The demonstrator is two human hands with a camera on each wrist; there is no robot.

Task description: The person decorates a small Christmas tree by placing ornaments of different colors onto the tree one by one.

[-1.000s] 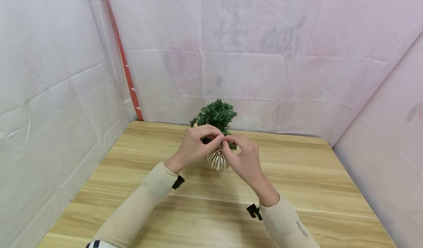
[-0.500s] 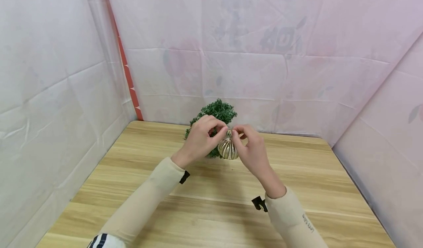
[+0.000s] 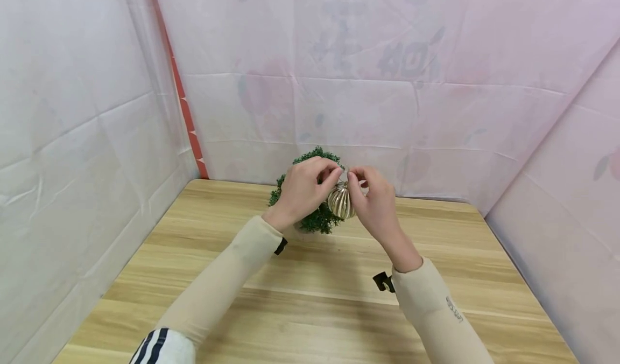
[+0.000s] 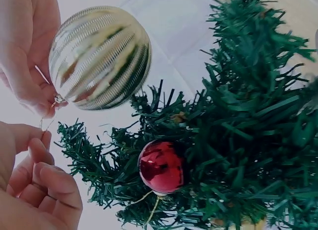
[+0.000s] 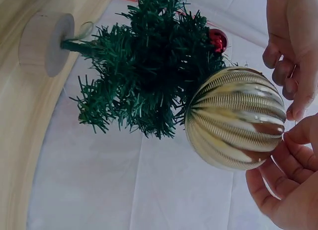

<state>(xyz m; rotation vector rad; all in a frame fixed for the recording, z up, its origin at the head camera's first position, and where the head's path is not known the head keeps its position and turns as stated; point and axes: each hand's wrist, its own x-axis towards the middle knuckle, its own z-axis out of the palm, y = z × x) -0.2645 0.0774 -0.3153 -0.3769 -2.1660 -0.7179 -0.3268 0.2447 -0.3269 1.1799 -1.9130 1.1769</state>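
A ribbed gold bauble [image 3: 341,201] hangs between my two hands, in front of a small green artificial Christmas tree [image 3: 317,221]. My left hand [image 3: 305,191] pinches the bauble's thin gold string [image 4: 45,123] between thumb and finger. With its fingertips at the cap, my right hand [image 3: 377,202] pinches the string's base beside the bauble. Close by, the left wrist view shows a shiny red bauble [image 4: 162,167] on a branch, its gold string loose below it. The left hand covers part of the tree in the head view.
The tree's round wooden base [image 5: 47,43] stands on the wood-grain table [image 3: 300,321]. Pale printed cloth [image 3: 387,111] hangs behind the table and at both sides.
Both hands have moved up and to the right, away from me, carrying the gold bauble from low in front of the tree to its upper right side. The fingertips are slightly farther apart.
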